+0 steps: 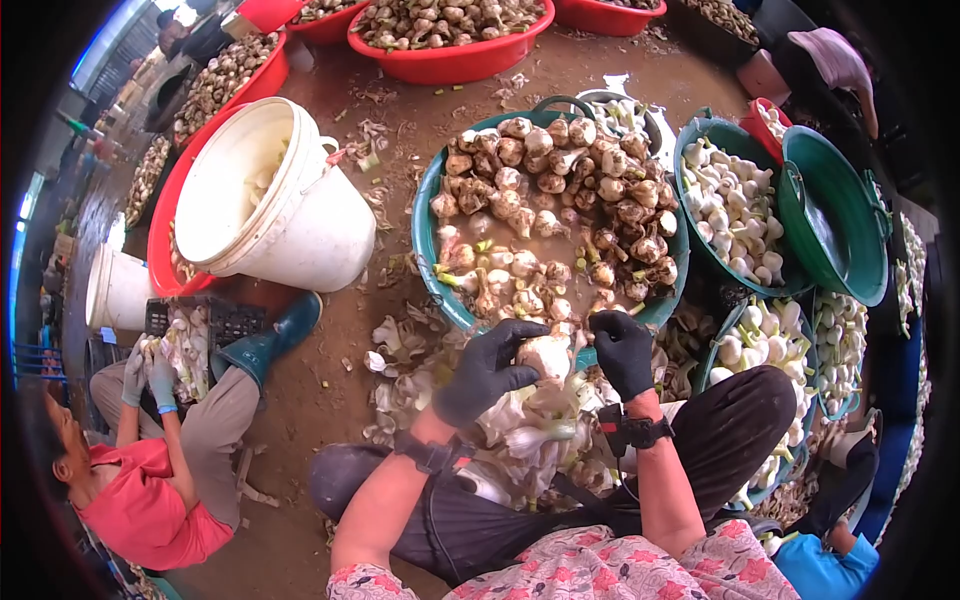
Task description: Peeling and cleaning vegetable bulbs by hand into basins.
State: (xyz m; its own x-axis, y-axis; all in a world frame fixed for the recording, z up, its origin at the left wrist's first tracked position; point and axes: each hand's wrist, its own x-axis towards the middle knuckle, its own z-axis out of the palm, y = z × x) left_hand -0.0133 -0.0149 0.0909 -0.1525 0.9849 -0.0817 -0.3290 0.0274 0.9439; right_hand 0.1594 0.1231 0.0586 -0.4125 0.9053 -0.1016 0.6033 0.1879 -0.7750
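Note:
My left hand (487, 371), in a black glove, grips a pale garlic bulb (547, 358) between thumb and fingers, over the near rim of a green basin. Just right of the bulb is my black-gloved right hand (624, 352), its fingers curled; whether a bit of skin is pinched in them is unclear. The green basin (424, 259) in front of me holds brown, unpeeled garlic bulbs (510, 176) around its sides, with some paler ones near me. Below my hands, a heap of garlic skins (525, 431) lies between my legs.
A white bucket (330, 225) leans at the left over a red basin (161, 247). Green tubs of peeled garlic (727, 210) and another green basin (832, 217) stand to the right. A co-worker (157, 480) sits at the left beside a black crate (236, 326). Red basins (457, 64) line the back.

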